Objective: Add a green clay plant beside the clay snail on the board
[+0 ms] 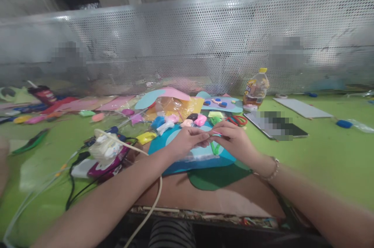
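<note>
My left hand [191, 141] and my right hand [235, 137] meet fingertip to fingertip above a blue paper shape [172, 168]. A small pink piece [216, 133], perhaps modelling clay, shows at the pinched fingers of my right hand. The fingertips of my left hand are closed against it; what lies between them is mostly hidden. Just below the fingers, a green V-shaped piece [215, 148] rests on the blue paper. Beyond my hands lie several soft packets of coloured clay, among them a pink packet [200, 120], a yellow packet [146, 138] and a white one [165, 127].
Left of my hands, a plugged charger [105, 147] sits on a power strip with trailing cables, and a pale cable [160, 189] passes under my left forearm. A drink bottle [256, 90] and a tablet-like device [274, 125] stand and lie to the right. A perforated metal screen [175, 45] borders the table.
</note>
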`<state>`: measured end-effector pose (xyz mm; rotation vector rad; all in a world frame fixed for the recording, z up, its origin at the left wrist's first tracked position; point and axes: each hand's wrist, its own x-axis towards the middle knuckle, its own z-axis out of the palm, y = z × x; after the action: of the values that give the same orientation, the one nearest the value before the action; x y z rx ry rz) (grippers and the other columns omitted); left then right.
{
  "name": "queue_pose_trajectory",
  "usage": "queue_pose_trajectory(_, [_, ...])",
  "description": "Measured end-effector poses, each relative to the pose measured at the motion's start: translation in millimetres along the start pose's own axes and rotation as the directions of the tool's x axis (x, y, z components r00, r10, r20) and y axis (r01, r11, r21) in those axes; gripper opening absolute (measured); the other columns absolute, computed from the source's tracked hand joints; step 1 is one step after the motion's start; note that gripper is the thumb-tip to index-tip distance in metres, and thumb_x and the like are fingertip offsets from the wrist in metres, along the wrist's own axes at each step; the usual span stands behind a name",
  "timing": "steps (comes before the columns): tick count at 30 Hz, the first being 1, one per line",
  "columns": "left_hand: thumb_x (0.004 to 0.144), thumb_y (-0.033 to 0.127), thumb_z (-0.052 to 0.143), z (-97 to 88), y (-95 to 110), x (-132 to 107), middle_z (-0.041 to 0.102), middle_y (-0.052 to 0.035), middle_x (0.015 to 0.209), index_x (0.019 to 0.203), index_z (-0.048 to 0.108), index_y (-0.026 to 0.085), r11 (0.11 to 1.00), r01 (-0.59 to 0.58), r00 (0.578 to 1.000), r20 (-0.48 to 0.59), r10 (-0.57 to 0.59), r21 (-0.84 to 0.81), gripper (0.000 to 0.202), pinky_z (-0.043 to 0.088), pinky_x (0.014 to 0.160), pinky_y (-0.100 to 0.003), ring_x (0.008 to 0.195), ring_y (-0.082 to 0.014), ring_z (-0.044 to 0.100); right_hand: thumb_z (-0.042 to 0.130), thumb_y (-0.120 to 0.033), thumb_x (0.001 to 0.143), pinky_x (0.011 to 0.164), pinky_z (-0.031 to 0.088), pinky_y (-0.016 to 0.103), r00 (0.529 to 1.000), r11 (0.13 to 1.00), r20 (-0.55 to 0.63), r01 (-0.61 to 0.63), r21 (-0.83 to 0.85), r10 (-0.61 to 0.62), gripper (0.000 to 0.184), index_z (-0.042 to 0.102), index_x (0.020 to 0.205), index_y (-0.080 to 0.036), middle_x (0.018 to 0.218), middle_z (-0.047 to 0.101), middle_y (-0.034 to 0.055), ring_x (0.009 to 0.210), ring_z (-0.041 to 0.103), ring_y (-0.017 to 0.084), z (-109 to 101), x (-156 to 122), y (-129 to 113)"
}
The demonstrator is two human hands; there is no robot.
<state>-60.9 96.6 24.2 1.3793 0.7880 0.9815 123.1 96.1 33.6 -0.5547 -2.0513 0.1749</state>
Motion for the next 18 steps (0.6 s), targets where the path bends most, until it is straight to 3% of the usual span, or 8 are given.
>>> queue_pose_trajectory(7, [0.058,0.051,0.077,4.8,2.5,-1.5,0.064,-0.0037,0.064,0.071,0.071,0.015,1.0,-0.016,1.0,-0.017,0.016,0.015,0.039,0.047,0.062,-0.024,0.059,-0.0105,0.056,0.055,-0.02,0.085,0.066,0.052,0.03,0.996,0.994,0.012,0.092,-0.065,-0.091,0.012,0.067,0.088,-0.022,0.082,0.063,0.0058,0.076,0.06,0.016,-2.3,-2.4,0.3])
queue_pose_trajectory(18, [0.061,0.05,0.075,3.7,2.7,-1.6,0.064,-0.0035,0.066,0.072,0.07,0.015,0.998,-0.033,0.999,-0.023,0.034,0.056,0.037,0.045,0.06,-0.022,0.059,-0.0095,0.055,0.05,-0.018,0.088,0.065,0.052,0.03,0.989,0.984,0.053,0.14,-0.113,-0.135,0.019,0.067,0.096,-0.02,0.086,0.063,0.007,0.077,0.061,0.016,-7.5,-3.3,1.3])
